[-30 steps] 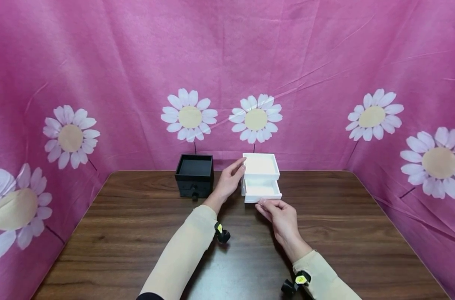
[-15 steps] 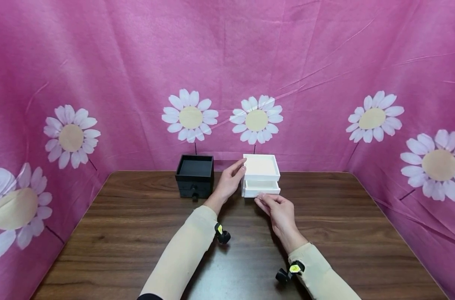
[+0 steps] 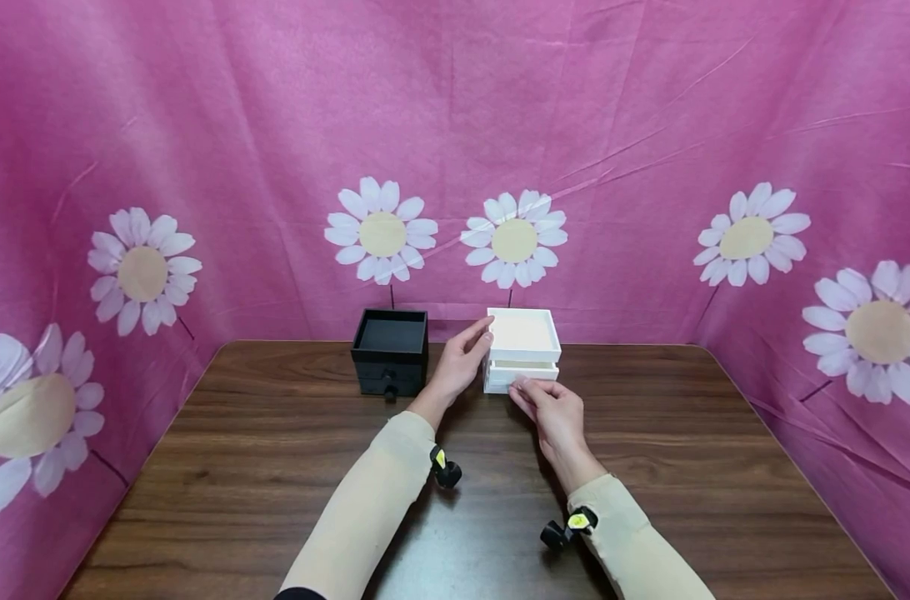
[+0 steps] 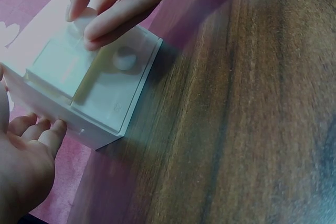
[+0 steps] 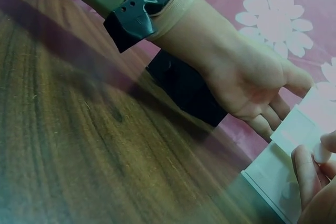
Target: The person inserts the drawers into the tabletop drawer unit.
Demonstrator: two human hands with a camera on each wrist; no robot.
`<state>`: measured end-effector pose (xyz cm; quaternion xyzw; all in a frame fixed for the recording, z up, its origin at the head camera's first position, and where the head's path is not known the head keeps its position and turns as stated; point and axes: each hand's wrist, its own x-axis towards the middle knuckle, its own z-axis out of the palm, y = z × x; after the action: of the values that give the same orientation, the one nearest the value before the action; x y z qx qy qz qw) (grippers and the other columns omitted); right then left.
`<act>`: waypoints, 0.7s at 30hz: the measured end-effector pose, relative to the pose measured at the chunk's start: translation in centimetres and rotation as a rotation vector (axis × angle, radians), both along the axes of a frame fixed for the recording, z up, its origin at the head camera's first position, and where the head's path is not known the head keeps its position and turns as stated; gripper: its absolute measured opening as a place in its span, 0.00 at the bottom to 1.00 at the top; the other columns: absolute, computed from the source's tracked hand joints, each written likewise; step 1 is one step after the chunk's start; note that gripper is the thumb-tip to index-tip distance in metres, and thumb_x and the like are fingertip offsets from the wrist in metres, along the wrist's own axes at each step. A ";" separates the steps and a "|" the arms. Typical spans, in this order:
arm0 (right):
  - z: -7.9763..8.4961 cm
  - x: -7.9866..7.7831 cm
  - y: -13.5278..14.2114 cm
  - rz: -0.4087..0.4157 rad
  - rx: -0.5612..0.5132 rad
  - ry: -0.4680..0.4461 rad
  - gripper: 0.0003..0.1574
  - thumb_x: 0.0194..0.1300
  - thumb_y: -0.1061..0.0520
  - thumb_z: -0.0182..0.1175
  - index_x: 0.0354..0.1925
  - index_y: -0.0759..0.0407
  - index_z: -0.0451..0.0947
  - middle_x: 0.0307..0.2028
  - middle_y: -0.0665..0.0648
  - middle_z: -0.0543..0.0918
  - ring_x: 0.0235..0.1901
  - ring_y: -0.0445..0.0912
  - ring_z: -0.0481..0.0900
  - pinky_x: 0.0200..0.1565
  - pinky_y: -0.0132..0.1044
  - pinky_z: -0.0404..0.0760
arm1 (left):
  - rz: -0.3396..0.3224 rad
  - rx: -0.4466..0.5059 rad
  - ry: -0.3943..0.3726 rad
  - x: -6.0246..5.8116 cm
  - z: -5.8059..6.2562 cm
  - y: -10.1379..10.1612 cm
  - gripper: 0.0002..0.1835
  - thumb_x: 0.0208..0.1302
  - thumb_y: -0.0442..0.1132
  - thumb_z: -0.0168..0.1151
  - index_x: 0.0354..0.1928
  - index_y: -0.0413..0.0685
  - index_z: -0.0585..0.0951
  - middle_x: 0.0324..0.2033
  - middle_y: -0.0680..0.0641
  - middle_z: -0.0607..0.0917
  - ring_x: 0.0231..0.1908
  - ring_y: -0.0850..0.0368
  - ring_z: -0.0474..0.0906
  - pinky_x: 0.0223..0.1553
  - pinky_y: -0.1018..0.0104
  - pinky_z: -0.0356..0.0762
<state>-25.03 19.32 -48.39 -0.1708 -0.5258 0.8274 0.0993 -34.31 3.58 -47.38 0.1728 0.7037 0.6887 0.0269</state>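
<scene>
A small white drawer box with a tray-like top stands at the back of the table. Its upper drawer sticks out a little; a gap shows above the drawer front. My right hand pinches that drawer's round white knob between thumb and fingers. The lower drawer, with its own white knob, sits flush with the box. Against the box's left side rests my left hand, its fingers extended; in the left wrist view the fingertips touch the side wall.
Left of the white box stands a black drawer box of similar shape, with dark knobs and a shallow top tray. Both are on a brown wooden table. Behind it hangs a pink curtain with daisies.
My right hand has moved away from me, and the white drawer has slid most of the way into its box. My left hand has stayed at the box's side.
</scene>
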 end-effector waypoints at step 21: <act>-0.1 -1.6 -0.1 -0.021 0.004 0.010 0.07 0.74 0.73 0.63 0.37 0.66 0.80 0.30 0.52 0.92 0.35 0.40 0.93 0.51 0.37 0.92 | 0.009 -0.015 0.001 0.1 0.1 0.0 0.24 0.84 0.44 0.58 0.76 0.53 0.77 0.75 0.40 0.78 0.74 0.46 0.75 0.77 0.49 0.73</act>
<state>-26.63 19.23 -48.52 -0.1719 -0.5253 0.8260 0.1112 -34.17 3.60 -47.30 0.1697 0.7095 0.6835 0.0248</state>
